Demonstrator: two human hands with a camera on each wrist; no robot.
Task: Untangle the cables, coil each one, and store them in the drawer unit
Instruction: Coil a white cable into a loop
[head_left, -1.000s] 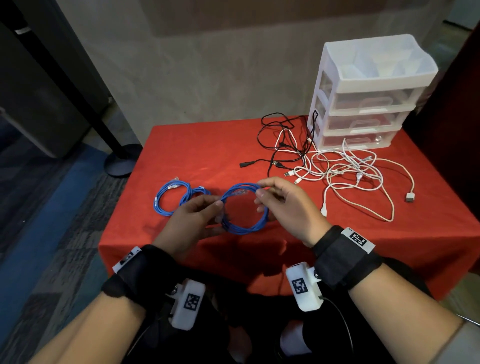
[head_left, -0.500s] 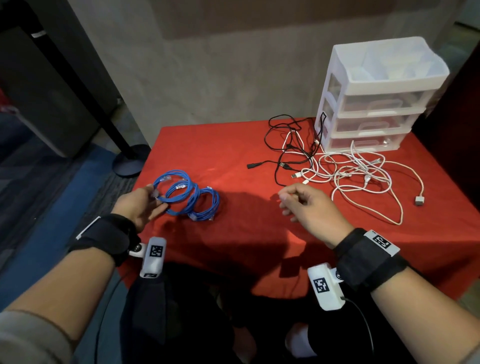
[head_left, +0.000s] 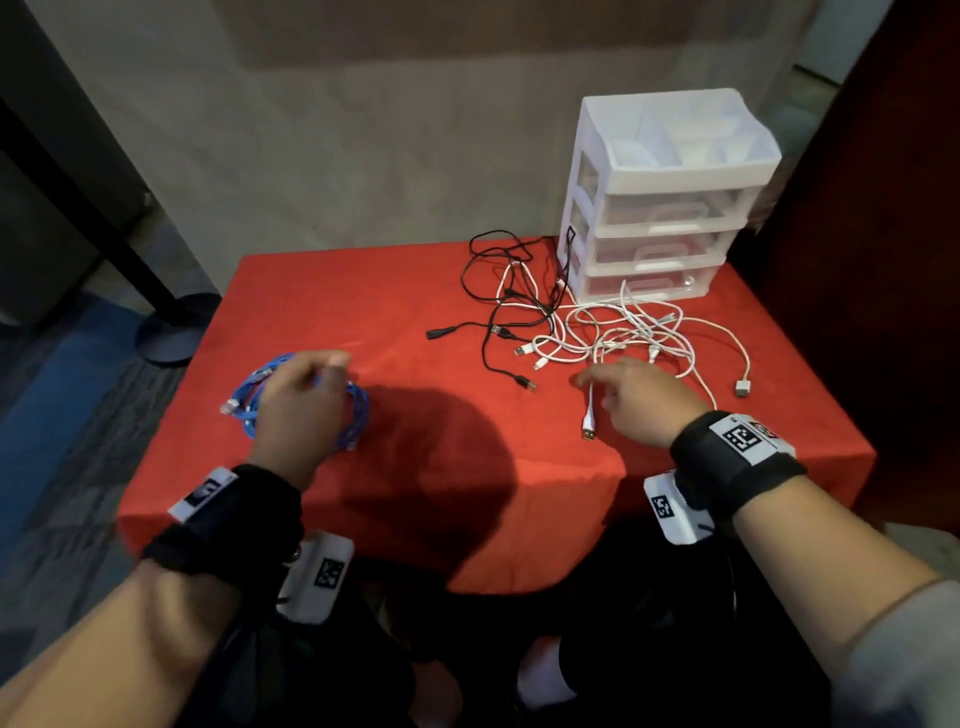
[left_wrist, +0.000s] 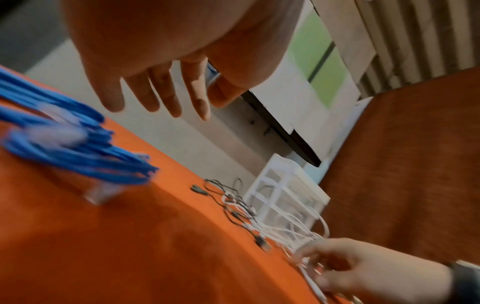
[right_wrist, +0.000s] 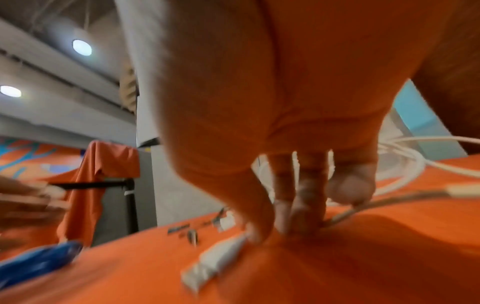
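At the left of the red-covered desk (head_left: 395, 312) lie the coiled blue Ethernet cables (head_left: 358, 410), springy and stiff enough to hold their loops. The left hand (head_left: 298, 400) hovers over them, fingers (left_wrist: 166, 98) spread and holding nothing. Mid-desk, a thin black cable (head_left: 493, 291) tangles with the white USB cables (head_left: 623, 332), light and limp, likely to snag at the plugs. The right hand (head_left: 636, 397) pinches one white cable just behind its USB plug (head_left: 588, 423), fingertips (right_wrist: 257, 232) pressing it to the cloth; taking hold near the plug looks the sound way to draw it free. At the far right stands the white drawer unit (head_left: 670, 208), its drawers closed.
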